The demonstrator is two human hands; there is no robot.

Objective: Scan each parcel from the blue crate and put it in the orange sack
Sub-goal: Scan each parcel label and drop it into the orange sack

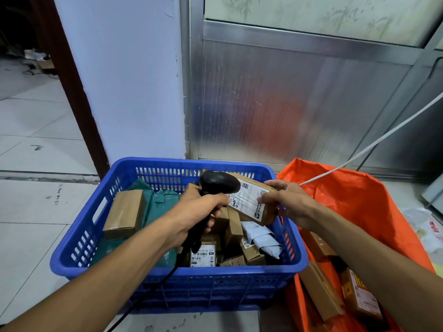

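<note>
Head view, mid-frame: left hand (pixel 199 207) is gripping the scanner (pixel 217 184), aiming at the label of the box (pixel 251 200) that right hand (pixel 285 202) is pinching, tilted, over the blue crate (pixel 96 236).

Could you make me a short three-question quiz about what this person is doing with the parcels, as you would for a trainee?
1. True or false: the left hand grips the black scanner.
2. What does the right hand hold? A) a green bag B) a labelled cardboard parcel C) the white cable
3. Fill in: the held parcel is above the ____ crate, not yet in the orange sack.

Key: 1 true; 2 B; 3 blue.
</note>
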